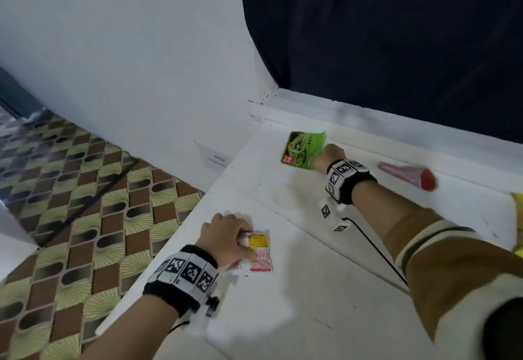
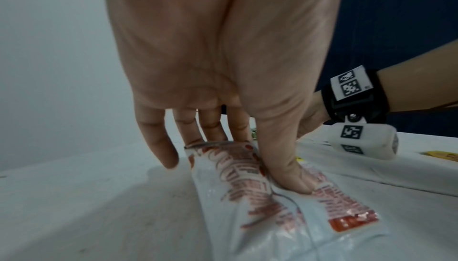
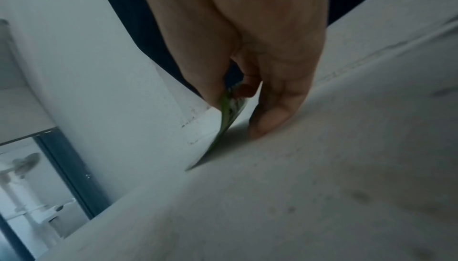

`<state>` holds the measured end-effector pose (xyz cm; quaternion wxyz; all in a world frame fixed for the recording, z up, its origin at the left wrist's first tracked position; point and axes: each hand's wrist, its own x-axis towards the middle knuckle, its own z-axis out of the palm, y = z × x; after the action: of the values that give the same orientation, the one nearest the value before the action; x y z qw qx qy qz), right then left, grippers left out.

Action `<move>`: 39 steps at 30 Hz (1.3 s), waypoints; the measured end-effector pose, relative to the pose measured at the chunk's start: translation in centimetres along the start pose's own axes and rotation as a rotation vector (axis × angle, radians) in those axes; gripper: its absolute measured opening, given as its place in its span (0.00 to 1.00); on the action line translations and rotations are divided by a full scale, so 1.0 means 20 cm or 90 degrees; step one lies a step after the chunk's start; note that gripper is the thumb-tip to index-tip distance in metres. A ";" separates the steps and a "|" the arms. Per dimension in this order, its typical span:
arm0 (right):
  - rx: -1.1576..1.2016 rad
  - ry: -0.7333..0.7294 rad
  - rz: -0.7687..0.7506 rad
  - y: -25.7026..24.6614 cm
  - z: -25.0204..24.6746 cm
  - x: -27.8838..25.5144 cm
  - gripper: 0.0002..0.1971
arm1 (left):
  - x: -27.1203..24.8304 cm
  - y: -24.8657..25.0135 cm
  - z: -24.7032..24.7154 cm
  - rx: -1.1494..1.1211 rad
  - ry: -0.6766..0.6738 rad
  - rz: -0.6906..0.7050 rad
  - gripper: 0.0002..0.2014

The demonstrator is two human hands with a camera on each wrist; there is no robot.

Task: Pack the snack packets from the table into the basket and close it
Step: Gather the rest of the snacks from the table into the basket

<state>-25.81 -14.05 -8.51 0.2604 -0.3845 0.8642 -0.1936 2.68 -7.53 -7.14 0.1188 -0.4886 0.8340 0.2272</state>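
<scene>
Your left hand (image 1: 226, 239) pinches red-and-white packet (image 1: 259, 252), long axis toward you | right hand (image 1: 328, 158) grips green noodle packet (image 1: 301, 149), tilted on edge | basket unseen (pink packet (image 1: 407, 175) lies rightward).

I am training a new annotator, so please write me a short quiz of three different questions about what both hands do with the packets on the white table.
1. True or false: the right hand grips the green packet, tilted with one edge off the table.
2. Which packet does the left hand touch? A) green B) white and red C) pink and red
3. Fill in: in the left wrist view, the left thumb presses on the ____ packet.

Key:
1. True; the right wrist view shows it pinched and slanted.
2. B; the pink and red packet lies untouched beyond the right forearm.
3. white and red
</scene>
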 end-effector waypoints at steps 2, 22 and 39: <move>0.073 -0.004 -0.039 0.02 -0.02 -0.03 0.10 | 0.01 0.03 -0.01 -0.036 0.007 0.017 0.23; 0.217 0.156 -0.087 1.58 -1.75 -1.51 0.21 | -0.33 1.90 0.02 -0.226 -0.006 0.432 0.19; 0.138 0.244 0.243 3.39 -2.53 -2.20 0.15 | -0.84 3.82 0.74 0.039 -0.075 0.654 0.20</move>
<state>-69.31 69.06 8.52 0.1637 -0.1415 0.9286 -0.3015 -55.79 44.63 7.16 0.0530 0.0008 0.9644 0.2591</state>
